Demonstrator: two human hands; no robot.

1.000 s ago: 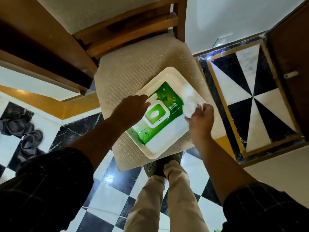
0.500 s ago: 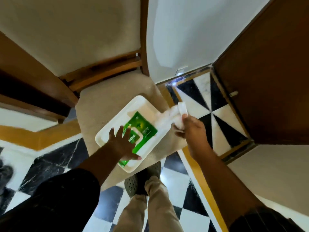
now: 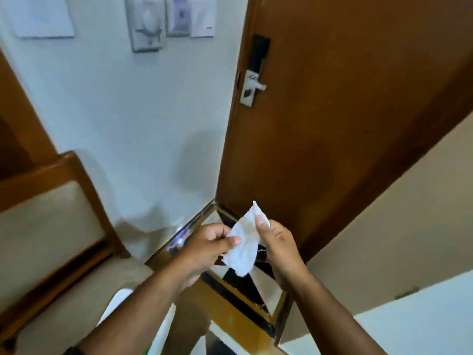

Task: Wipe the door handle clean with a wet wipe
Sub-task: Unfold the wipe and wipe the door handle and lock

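Holding the wet wipe [image 3: 242, 248] pinched between left hand [image 3: 204, 248] and right hand [image 3: 279, 248]. We should fold it flat, then reach the door handle [image 3: 257, 86].

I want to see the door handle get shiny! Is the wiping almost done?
Not yet. Done: a wipe is out. In hand: the left hand and right hand both hold it, low, in front of the door. Left: the handle is untouched, so all the wiping remains.

You are standing in what looks like a hotel room entryway. A brown wooden door [image 3: 345, 103] carries a black-and-steel electronic lock plate [image 3: 252, 80], white wall switch panels [image 3: 176, 19] hang beside it, and a cream-cushioned wooden chair [image 3: 51, 226] stands close.
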